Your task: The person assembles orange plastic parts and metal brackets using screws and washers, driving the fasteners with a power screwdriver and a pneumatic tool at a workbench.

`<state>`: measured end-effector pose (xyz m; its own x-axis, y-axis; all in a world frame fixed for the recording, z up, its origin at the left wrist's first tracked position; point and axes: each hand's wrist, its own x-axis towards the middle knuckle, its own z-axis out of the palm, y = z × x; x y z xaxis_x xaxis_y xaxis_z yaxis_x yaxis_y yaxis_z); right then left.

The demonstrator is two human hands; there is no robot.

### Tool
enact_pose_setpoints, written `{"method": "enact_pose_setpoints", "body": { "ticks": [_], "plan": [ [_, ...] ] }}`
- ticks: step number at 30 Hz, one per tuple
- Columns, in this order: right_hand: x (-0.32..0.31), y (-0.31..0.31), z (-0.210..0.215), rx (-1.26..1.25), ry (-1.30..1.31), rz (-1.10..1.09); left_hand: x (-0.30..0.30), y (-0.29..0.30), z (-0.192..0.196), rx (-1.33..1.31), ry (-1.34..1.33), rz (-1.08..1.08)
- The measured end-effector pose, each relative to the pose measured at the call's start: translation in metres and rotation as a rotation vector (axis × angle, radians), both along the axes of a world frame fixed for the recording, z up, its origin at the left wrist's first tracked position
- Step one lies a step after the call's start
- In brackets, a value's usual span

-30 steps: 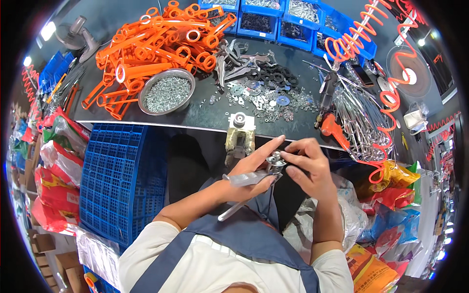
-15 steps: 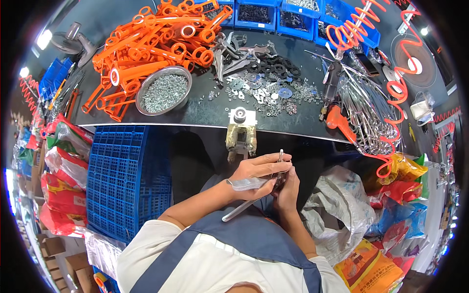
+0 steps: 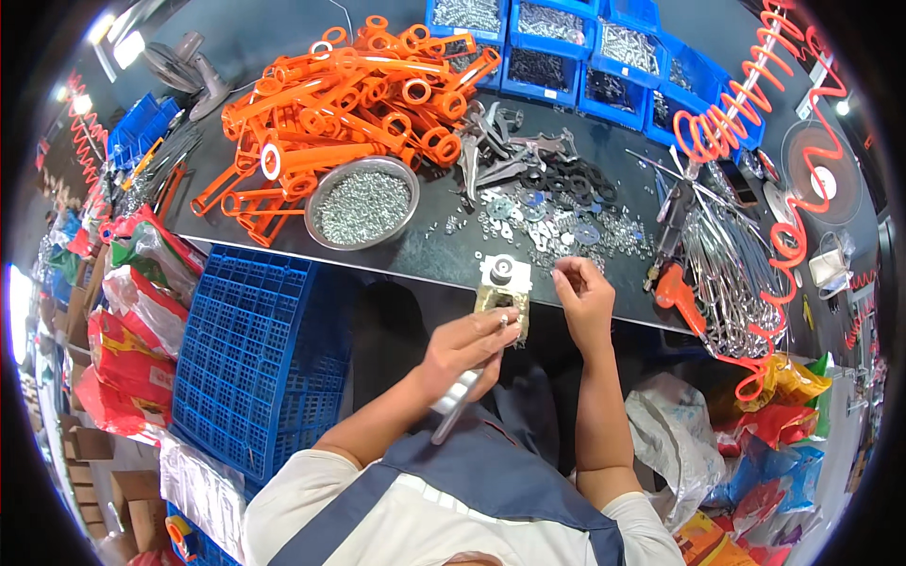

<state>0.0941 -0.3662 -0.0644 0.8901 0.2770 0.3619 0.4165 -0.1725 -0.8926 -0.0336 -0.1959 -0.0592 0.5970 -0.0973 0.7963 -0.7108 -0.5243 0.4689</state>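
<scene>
My left hand [image 3: 462, 347] is closed around a silver metal lever assembly [image 3: 451, 415]; a long flat handle slants down from it toward my apron, and its upper part is mostly covered by my fingers. Just beyond those fingers, at the bench edge, stands a small fixture [image 3: 502, 274] with a white plate and a round metal post. My right hand [image 3: 587, 294] is raised over the edge right of the fixture, fingers curled together near the loose washers and small parts [image 3: 552, 222]. Whatever its fingertips pinch, if anything, is hidden.
A steel bowl of small metal pieces [image 3: 363, 206] stands left of the fixture, before a heap of orange tubular frames [image 3: 349, 104]. Grey metal levers [image 3: 514, 151] lie behind the loose parts. Blue bins [image 3: 538, 71] line the back. An orange-handled power driver [image 3: 676, 292] and metal rods [image 3: 722, 255] lie right.
My right hand has left the lever assembly and moved forward to the bench edge. My left hand has carried the assembly slightly left, close to the fixture. The view has shifted too.
</scene>
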Motion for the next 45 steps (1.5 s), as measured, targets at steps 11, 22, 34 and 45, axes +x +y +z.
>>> {"method": "enact_pose_setpoints", "body": {
  "ticks": [11, 22, 34, 45],
  "plan": [
    [0.159, 0.035, -0.023, -0.317, -0.255, -0.222, 0.023, -0.015, -0.057, 0.184, 0.015, 0.37],
    [0.147, 0.035, 0.013, -0.446, -0.613, -0.37, 0.011, -0.013, -0.051, 0.185, 0.162, 0.32],
    [-0.025, 0.005, 0.037, -0.306, -0.682, -0.001, 0.008, 0.004, -0.039, 0.256, 0.379, 0.082],
    [-0.05, 0.017, 0.003, -0.538, -0.984, 0.266, 0.013, 0.008, -0.056, -0.094, 0.182, 0.099]
  ]
}}
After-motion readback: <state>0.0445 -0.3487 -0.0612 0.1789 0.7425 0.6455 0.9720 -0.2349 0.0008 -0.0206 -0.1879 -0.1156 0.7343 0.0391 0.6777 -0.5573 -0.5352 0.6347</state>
